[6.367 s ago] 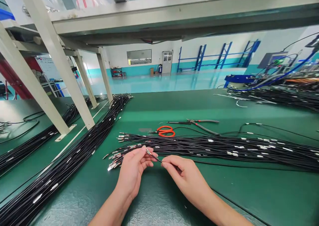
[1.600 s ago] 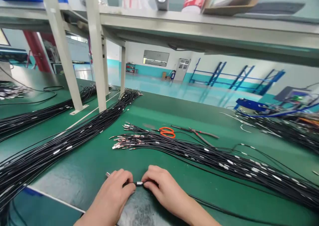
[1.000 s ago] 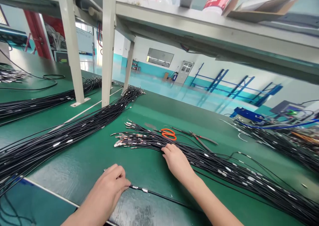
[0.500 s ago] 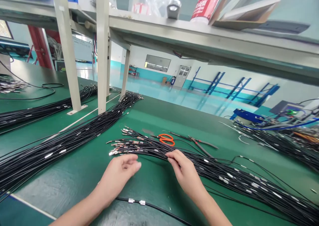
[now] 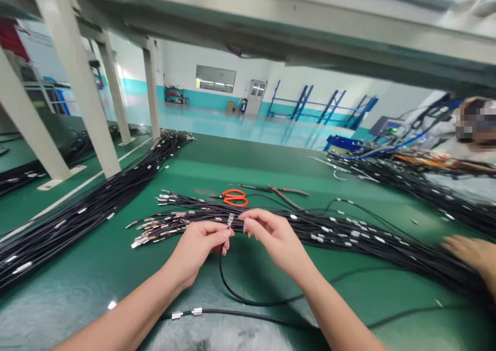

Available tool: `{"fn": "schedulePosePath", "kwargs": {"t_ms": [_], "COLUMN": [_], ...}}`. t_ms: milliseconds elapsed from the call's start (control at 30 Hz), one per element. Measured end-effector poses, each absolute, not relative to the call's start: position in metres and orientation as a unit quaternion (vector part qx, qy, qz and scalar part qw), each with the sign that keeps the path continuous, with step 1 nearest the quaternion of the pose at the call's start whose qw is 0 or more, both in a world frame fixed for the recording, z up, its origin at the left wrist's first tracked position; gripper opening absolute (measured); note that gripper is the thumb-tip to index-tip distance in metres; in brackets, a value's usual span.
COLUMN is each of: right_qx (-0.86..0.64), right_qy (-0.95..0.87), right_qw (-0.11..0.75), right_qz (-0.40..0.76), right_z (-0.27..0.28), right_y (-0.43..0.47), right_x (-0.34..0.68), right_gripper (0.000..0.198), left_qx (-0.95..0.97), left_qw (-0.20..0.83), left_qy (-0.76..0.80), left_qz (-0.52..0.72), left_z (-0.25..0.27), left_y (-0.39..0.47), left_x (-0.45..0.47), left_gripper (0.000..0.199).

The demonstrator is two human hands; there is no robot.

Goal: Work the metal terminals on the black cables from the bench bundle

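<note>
My left hand pinches a single black cable just below its end. A flat metal terminal sticks up above the fingertips. From there the cable loops down and runs off to the right beneath my right forearm. My right hand hovers close to the terminal with thumb and forefinger apart and nothing visible between them. Behind both hands lies a bundle of black cables, with metal-tipped ends at its left and white labels along it. Another labelled cable rests on the green table in front.
Orange-handled scissors and pliers lie behind the bundle. A second cable bundle stretches along the left, near the shelf posts. At right, a co-worker's hand touches the bundle. A shelf overhangs the table.
My left hand, empty before, now grips a cable end. My right hand has left the bundle and opened its fingers beside the terminal. A co-worker's hand has appeared at right, and the view has shifted.
</note>
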State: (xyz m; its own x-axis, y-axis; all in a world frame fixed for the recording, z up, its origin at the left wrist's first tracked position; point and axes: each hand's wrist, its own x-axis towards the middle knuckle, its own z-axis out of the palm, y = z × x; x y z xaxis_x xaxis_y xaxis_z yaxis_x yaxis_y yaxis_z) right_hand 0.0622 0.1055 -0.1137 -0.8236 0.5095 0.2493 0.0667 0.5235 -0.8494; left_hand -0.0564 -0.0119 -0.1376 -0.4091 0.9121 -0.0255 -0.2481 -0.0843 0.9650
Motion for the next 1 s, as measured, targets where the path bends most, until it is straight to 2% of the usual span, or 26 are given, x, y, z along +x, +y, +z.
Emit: {"fn": "schedulePosePath", "kwargs": {"t_ms": [200,367,600,1000], "right_qx": [-0.181,-0.176,-0.172,-0.183], "right_qy": [-0.804,-0.795,-0.798,-0.793], "right_qw": [0.236,0.243,0.250,0.250], "right_qz": [0.515,0.527,0.520,0.524], "right_z": [-0.120,-0.121,-0.121,-0.123], "right_y": [0.101,0.103,0.102,0.099], "right_x": [0.059,0.059,0.059,0.058], "right_gripper": [0.018,0.020,0.024,0.020], "left_qx": [0.400,0.381,0.388,0.358], "left_qw": [0.419,0.402,0.348,0.333], "left_qy": [0.563,0.571,0.586,0.602], "left_qz": [0.590,0.606,0.621,0.631], "left_z": [-0.137,-0.142,-0.146,-0.147], "left_y": [-0.013,-0.011,-0.011,-0.010], "left_x": [-0.050,-0.049,-0.050,-0.052], "left_gripper": [0.024,0.016,0.020,0.012]}}
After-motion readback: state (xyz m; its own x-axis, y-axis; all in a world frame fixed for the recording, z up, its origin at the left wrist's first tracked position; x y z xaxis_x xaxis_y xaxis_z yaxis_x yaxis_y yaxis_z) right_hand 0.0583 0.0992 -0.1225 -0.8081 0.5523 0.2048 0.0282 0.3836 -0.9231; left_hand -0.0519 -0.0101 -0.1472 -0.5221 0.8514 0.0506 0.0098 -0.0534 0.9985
